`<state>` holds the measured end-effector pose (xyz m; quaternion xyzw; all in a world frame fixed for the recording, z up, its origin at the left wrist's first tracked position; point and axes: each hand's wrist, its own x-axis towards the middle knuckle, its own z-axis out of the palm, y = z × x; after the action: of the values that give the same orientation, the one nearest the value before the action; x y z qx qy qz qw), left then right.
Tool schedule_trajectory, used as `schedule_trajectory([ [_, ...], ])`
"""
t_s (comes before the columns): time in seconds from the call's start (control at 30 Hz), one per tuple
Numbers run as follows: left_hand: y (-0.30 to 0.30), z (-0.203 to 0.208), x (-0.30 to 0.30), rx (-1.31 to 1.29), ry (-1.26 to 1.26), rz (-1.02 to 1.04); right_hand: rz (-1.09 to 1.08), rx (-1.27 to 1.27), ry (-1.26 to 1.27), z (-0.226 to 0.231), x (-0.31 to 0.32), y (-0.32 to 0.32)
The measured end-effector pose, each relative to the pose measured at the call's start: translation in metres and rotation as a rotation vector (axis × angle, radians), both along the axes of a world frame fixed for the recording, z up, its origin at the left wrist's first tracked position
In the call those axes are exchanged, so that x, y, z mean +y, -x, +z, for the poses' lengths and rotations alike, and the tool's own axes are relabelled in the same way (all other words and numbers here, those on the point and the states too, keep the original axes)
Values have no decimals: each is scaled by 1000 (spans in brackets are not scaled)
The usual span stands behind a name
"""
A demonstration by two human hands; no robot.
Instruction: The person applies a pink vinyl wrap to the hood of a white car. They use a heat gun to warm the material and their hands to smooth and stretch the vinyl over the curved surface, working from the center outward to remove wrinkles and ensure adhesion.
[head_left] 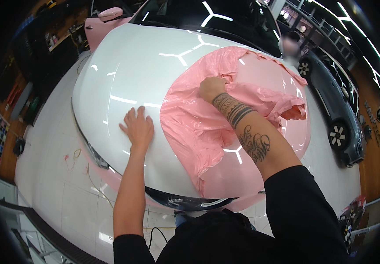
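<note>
My right hand (212,89) is closed in a fist on a crumpled sheet of glossy pink vinyl film (190,115). The loose film lies in folds over the middle of a car hood (124,59), and its left edge forms a long curve. Left of that curve the hood is bare and white; on the right side pink film (262,70) still lies smooth on the surface. My left hand (138,126) rests flat on the white part, fingers spread, apart from the film. What my right fingers pinch inside the fist is partly hidden.
A windshield (203,13) and a pink side mirror (110,14) are at the hood's far end. A dark grey car (335,101) stands at right, with a person (290,46) near it. A thin cable (100,189) lies on the tiled floor (53,145) at left.
</note>
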<state>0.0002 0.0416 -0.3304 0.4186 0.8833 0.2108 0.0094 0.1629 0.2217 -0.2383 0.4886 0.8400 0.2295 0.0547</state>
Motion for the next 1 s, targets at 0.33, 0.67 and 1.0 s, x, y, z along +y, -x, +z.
schedule_trajectory([
  [0.33,22,-23,30,129,-126,112,705,-140,203,-5,-38,29],
  [0.67,55,-6,61,94,-54,114,1383,181,460,5,2,56],
  [1.0,43,-10,71,177,-73,163,1452,225,547,10,27,79],
])
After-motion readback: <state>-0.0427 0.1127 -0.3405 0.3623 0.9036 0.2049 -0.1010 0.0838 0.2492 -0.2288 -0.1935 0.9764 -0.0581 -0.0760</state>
